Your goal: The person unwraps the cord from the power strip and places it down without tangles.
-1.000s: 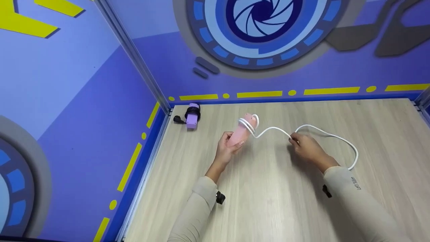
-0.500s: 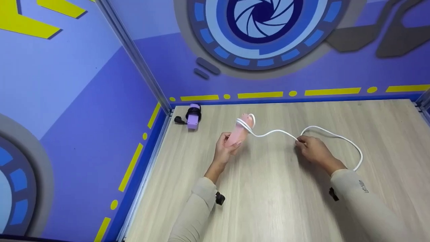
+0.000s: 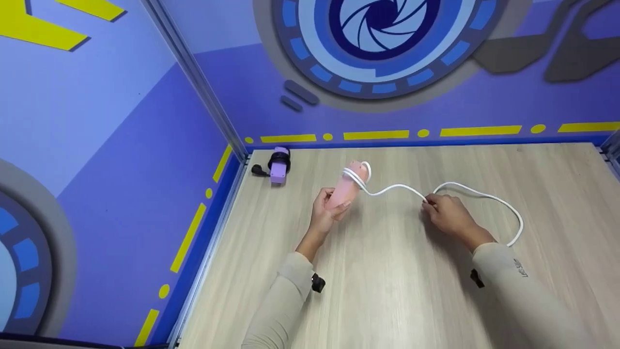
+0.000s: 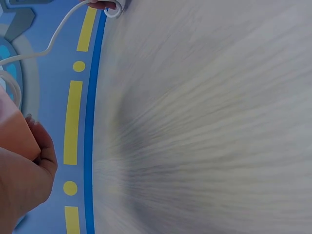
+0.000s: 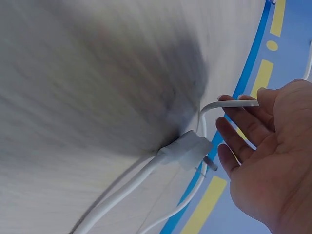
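Note:
My left hand (image 3: 323, 213) grips the lower end of a pink power strip (image 3: 345, 191), held tilted over the table. A white cord (image 3: 399, 186) loops around the strip's far end and runs right in a slack curve. My right hand (image 3: 450, 214) pinches this cord between thumb and fingers; beyond it the cord bends round toward the forearm. In the right wrist view a white plug (image 5: 187, 149) with metal pins hangs near the fingertips. The left wrist view shows the pink strip's near end (image 4: 17, 134) against the palm.
A purple power strip (image 3: 278, 173) wrapped in black cord, with its black plug (image 3: 258, 170), lies in the table's back left corner. Blue-purple printed panels (image 3: 232, 92) stand behind and at the left of the wooden table (image 3: 378, 281).
My right hand has moved a little to the right, drawing out the cord, then slightly back left. The left hand and pink power strip have hardly moved.

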### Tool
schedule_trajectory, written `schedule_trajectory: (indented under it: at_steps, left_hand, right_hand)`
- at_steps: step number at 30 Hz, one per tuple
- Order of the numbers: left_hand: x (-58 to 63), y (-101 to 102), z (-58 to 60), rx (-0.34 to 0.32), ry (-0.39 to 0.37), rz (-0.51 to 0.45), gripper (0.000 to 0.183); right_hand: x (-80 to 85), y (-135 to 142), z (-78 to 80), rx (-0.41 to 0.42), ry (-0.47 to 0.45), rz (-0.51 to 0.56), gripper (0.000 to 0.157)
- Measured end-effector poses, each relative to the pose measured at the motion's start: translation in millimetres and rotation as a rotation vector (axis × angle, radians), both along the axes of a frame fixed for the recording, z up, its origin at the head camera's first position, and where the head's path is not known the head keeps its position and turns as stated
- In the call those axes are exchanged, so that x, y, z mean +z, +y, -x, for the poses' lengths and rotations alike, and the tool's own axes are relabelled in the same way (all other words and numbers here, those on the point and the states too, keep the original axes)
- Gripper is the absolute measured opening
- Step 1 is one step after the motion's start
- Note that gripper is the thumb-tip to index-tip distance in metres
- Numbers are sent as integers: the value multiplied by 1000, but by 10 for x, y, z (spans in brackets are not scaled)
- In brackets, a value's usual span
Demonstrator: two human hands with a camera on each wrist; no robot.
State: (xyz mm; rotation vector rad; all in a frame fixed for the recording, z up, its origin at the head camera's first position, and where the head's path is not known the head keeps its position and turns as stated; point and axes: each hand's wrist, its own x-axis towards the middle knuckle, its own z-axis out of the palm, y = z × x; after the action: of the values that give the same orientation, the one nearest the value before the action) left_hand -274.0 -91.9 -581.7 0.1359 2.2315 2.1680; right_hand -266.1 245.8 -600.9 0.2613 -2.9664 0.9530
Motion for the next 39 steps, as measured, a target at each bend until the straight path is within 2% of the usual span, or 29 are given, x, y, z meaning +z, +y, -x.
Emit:
schedule_trajectory:
  at_steps: [3, 8, 13, 17, 23, 28, 32, 35, 39]
  left_hand:
    - [-4, 15, -7, -1, 1, -8, 43]
    - [-48, 26, -26, -13, 4, -2, 41]
    - [-65, 35, -45, -21, -5, 18, 41]
    - [-85, 53, -63, -31, -11, 20, 40]
    - [-119, 90, -106, -32, -7, 24, 42]
    - [-122, 129, -136, -51, 5, 17, 42]
    - [-108, 171, -152, -68, 10, 10, 43]
    - [-91, 209, -157, -80, 14, 1, 43]
    - [-75, 240, -165, -83, 12, -23, 44]
  right_hand:
    - [30, -34, 3, -10, -31, 11, 24]
    - [54, -54, -14, -22, -52, 5, 47]
    - [48, -83, -24, -14, 27, -20, 58]
    - [47, -147, -13, 13, 136, -71, 58]
    - [128, -355, -11, 123, 261, -94, 57]
    - [294, -598, -23, 202, 218, -36, 54]
    - [377, -754, -17, 226, 187, 29, 47]
    - [383, -825, -3, 248, 235, 51, 43]
    - [368, -872, 3, 268, 280, 74, 29]
